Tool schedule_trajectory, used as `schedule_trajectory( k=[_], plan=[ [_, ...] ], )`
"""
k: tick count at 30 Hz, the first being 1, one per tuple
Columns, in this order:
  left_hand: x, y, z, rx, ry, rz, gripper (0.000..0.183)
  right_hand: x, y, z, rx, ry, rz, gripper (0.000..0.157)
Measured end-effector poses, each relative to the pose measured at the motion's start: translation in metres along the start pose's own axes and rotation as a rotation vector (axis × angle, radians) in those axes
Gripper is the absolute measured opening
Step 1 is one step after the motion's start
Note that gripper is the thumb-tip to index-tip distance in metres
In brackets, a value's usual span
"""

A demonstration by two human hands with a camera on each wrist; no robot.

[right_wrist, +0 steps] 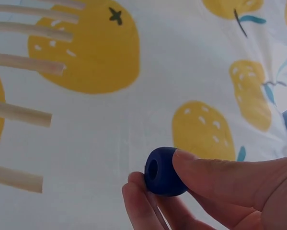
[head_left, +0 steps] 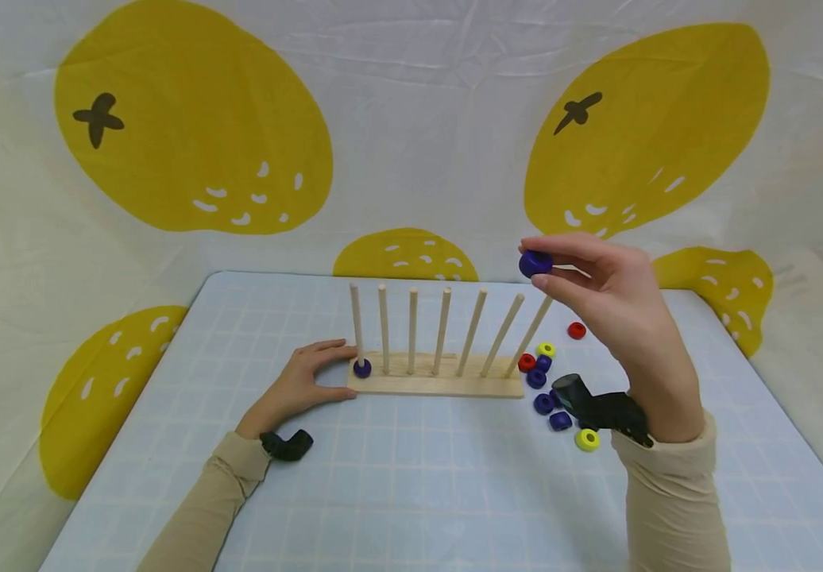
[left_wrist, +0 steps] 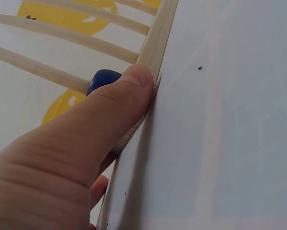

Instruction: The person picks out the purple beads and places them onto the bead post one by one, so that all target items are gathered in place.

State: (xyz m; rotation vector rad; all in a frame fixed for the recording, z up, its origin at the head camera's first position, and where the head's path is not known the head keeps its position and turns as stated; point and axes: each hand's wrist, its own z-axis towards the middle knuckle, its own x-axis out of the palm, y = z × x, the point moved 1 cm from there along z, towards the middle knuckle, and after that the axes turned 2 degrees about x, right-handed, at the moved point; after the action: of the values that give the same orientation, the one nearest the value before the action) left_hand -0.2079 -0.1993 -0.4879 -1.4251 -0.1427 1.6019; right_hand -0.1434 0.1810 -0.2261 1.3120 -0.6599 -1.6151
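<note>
A wooden peg rack (head_left: 440,387) with several upright pegs stands on the table. At its left end my left hand (head_left: 300,380) grips the base, thumb at the front edge and fingers towards the back. One dark blue bead (head_left: 362,369) sits at the bottom of the leftmost peg; the left wrist view shows it partly behind the thumb (left_wrist: 119,93). Above the rack's right end, my right hand (head_left: 615,294) pinches another dark blue bead (head_left: 536,264) between thumb and fingers. In the right wrist view the hole of this bead (right_wrist: 165,172) faces the peg tips.
Right of the rack lie several loose blue beads (head_left: 543,403), a yellow bead (head_left: 587,439) near the front, another yellow bead (head_left: 546,349) and a red bead (head_left: 527,362) by the base. A further red bead (head_left: 577,330) lies farther back. Fruit-printed cloth (head_left: 426,159) hangs behind the table.
</note>
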Motion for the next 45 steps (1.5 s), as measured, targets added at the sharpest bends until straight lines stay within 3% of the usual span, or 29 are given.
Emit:
schedule_trajectory(
  k=[8,19,33,45],
  plan=[
    [0.001,0.001,0.0,-0.001,0.001,-0.001,0.068,0.013,0.008,0.011,-0.043,0.056,0.057,0.034],
    [0.001,0.001,-0.001,0.001,-0.003,-0.01,0.067,0.037,0.019,0.028,-0.015,0.16,0.195,0.035],
    [0.0,0.0,0.0,-0.007,0.004,-0.008,0.068,0.063,0.03,0.044,-0.039,0.241,0.228,0.033],
    [0.001,0.0,0.0,-0.003,0.007,-0.015,0.068,0.081,0.033,0.056,-0.113,0.284,0.246,0.03]
  ],
)
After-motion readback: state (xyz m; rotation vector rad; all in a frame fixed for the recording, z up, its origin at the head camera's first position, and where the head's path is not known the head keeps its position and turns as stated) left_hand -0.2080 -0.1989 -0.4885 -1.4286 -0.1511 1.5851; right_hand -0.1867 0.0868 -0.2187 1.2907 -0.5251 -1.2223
